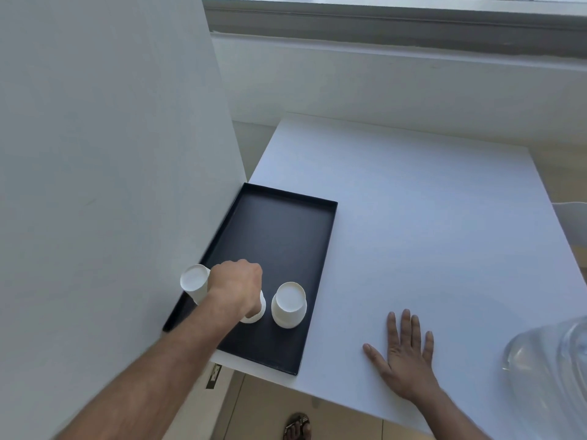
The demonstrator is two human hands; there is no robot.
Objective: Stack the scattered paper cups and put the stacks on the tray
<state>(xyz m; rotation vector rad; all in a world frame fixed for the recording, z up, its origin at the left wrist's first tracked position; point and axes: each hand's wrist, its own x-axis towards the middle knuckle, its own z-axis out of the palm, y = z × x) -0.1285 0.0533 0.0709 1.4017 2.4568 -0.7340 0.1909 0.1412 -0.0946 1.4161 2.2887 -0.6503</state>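
Note:
A black rectangular tray [279, 230] lies on the white table along the wall. Three white paper cup stacks stand upside down near its front end. The left stack [194, 282] is by the wall and the right stack [289, 304] is by the tray's right rim. My left hand [236, 285] is closed from above around the middle stack [255, 315], which it mostly hides; only its lower rim shows. My right hand [403, 354] lies flat on the table, palm down, fingers spread, to the right of the tray and holding nothing.
A white wall panel [111, 154] stands right against the tray's left side. A clear plastic bottle or jug [552, 357] sits at the table's front right corner. The table's front edge [333, 400] runs just below the tray; floor and a sandalled foot [297, 427] show beneath.

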